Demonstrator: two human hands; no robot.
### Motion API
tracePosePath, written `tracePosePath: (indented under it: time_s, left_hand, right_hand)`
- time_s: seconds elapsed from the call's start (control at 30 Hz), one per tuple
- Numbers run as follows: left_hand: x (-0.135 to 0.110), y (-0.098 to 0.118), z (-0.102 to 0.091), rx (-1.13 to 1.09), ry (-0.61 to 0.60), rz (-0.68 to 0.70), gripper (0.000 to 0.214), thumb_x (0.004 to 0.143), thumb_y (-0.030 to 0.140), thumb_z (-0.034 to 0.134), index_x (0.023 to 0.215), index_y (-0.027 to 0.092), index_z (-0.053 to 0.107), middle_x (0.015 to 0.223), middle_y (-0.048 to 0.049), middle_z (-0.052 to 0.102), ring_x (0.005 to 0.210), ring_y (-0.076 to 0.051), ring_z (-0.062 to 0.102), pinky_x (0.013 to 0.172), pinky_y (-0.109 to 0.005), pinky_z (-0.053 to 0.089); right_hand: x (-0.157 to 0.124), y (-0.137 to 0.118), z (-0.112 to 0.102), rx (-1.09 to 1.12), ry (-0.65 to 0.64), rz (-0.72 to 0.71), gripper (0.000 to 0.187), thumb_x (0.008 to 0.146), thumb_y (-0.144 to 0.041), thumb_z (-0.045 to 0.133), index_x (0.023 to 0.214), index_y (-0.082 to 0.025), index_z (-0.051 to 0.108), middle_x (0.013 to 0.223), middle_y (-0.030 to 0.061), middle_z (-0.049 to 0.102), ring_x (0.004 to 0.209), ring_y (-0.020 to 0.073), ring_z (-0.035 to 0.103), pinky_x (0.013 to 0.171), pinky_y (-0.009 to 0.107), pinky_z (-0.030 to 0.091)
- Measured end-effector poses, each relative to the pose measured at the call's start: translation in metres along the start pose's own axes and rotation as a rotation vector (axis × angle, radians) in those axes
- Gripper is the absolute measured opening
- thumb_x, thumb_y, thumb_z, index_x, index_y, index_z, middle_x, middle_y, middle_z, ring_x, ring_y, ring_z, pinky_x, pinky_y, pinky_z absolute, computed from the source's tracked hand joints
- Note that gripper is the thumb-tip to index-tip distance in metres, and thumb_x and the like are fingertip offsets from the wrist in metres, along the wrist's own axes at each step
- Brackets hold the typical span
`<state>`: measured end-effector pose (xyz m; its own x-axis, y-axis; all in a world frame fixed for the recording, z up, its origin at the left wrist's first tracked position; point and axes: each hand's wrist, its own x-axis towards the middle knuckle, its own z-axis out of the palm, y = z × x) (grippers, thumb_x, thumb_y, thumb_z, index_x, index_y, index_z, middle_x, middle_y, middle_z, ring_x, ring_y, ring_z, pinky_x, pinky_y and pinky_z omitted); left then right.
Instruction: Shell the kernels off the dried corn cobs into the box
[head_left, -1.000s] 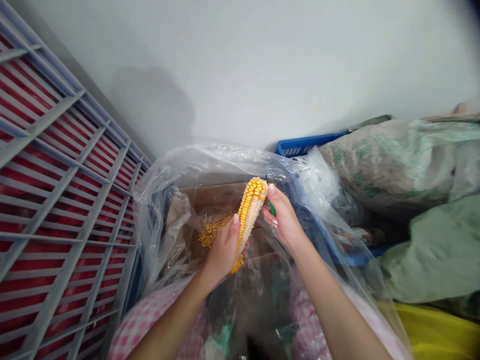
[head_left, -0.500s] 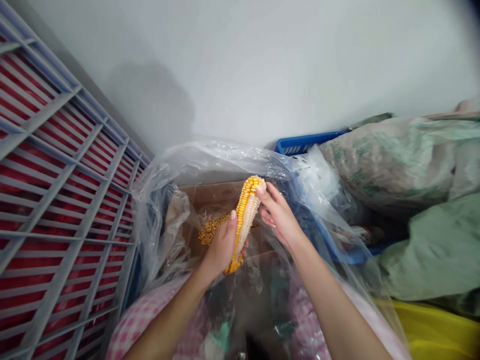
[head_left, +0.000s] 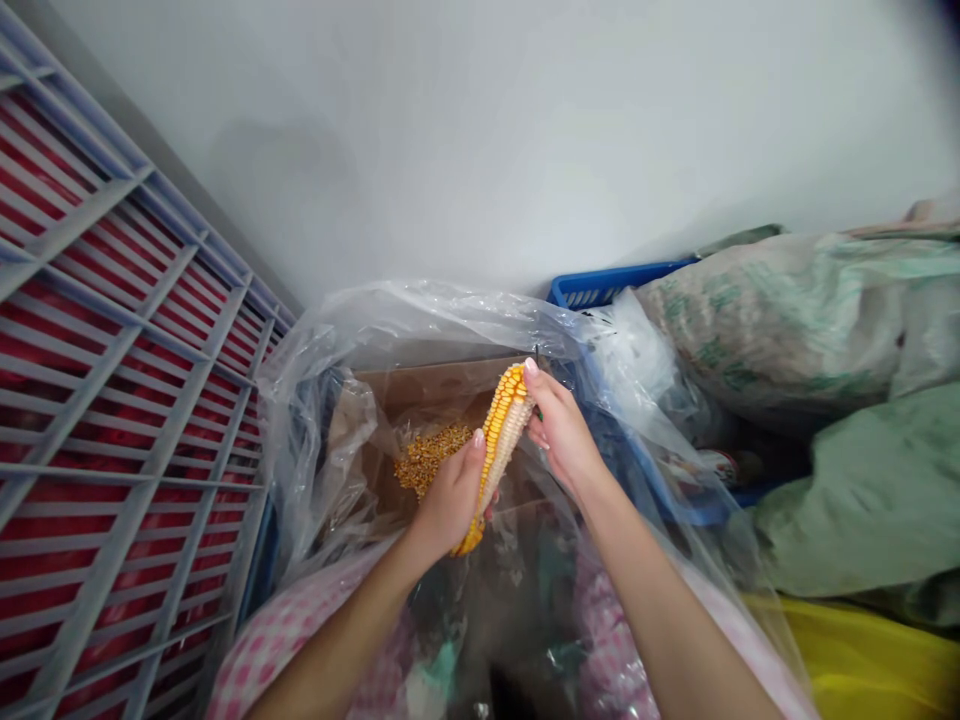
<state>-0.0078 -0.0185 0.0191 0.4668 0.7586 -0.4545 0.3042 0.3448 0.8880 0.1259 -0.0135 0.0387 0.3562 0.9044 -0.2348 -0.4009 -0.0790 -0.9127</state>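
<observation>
A yellow ear of corn (head_left: 491, 455) is tilted in front of me, its upper end leaning right. Several rows of kernels are gone along its right side, where pale cob shows. My left hand (head_left: 452, 495) is closed around the lower half, thumb along the kernels. At the upper end, my right hand (head_left: 559, 425) is closed, thumb at the tip and fingers curled at the right side. A thin dark tip and a bit of green show by the right hand; what they belong to is hidden. Below lie loose corn kernels (head_left: 431, 460) in a cardboard box (head_left: 409, 385).
Clear plastic sheeting (head_left: 300, 440) drapes around the box and over my lap. A slatted crate (head_left: 142, 390) with red behind it stands at left. At right are a blue basket (head_left: 600, 287), a stuffed sack (head_left: 787, 310), green cloth (head_left: 877, 500) and something yellow (head_left: 870, 660).
The ear has shifted slightly right and down with both hands. My right thumb has moved from the bare strip's top to the ear's tip. More of the kernel pile shows.
</observation>
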Motion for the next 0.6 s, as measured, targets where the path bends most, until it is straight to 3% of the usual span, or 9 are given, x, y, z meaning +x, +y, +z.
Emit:
tracePosePath:
  time_s: [0.13,0.27,0.37,0.47,0.6]
  left_hand:
    - [-0.0003,0.0053,-0.0020,-0.104,-0.045,-0.080,0.067,0.072,0.075,0.018,0.058,0.016,0.048,0.045,0.0008,0.047,0.034,-0.010,0.044,0.035,-0.023,0.035]
    - [-0.0007,0.0058,-0.0047,-0.038,0.050,0.011,0.063,0.073,0.073,0.024,0.061,0.016,0.049,0.048,0.0006,0.049,0.038,-0.010,0.047,0.038,-0.023,0.037]
    - [0.0005,0.0031,-0.0045,0.030,0.094,0.078,0.059,0.076,0.069,0.025,0.064,0.017,0.050,0.050,0.0006,0.050,0.042,-0.011,0.048,0.042,-0.023,0.039]
    - [0.0016,0.0011,-0.0029,0.037,0.089,0.061,0.060,0.078,0.068,0.022,0.064,0.016,0.050,0.049,0.0001,0.050,0.041,-0.011,0.049,0.042,-0.024,0.039]
    - [0.0022,0.0003,-0.0015,-0.024,0.057,-0.012,0.064,0.076,0.070,0.020,0.060,0.016,0.049,0.047,0.0000,0.049,0.037,-0.011,0.048,0.039,-0.024,0.037]
  right_hand:
    - [0.0026,0.0026,-0.0022,0.043,-0.049,0.020,0.044,0.069,-0.064,0.052,0.069,-0.020,0.048,0.047,-0.0093,0.033,0.031,0.0008,0.014,0.029,0.017,0.007]
    - [0.0006,0.0021,-0.0003,0.029,-0.101,0.046,0.053,0.071,-0.072,0.039,0.068,-0.020,0.048,0.046,-0.0089,0.032,0.031,0.0009,0.012,0.030,0.018,0.005]
    - [-0.0016,0.0020,0.0033,-0.053,-0.049,0.030,0.045,0.070,-0.064,0.051,0.077,-0.020,0.052,0.055,-0.0072,0.043,0.033,0.0005,0.017,0.031,0.017,0.010]
    - [-0.0020,0.0027,0.0047,-0.139,-0.029,0.009,0.037,0.067,-0.052,0.063,0.087,-0.021,0.055,0.067,-0.0050,0.053,0.038,0.0007,0.023,0.034,0.016,0.019]
    - [-0.0011,0.0041,0.0036,-0.166,-0.067,-0.022,0.031,0.067,-0.042,0.065,0.087,-0.021,0.055,0.064,-0.0060,0.050,0.042,0.0027,0.027,0.038,0.016,0.024]
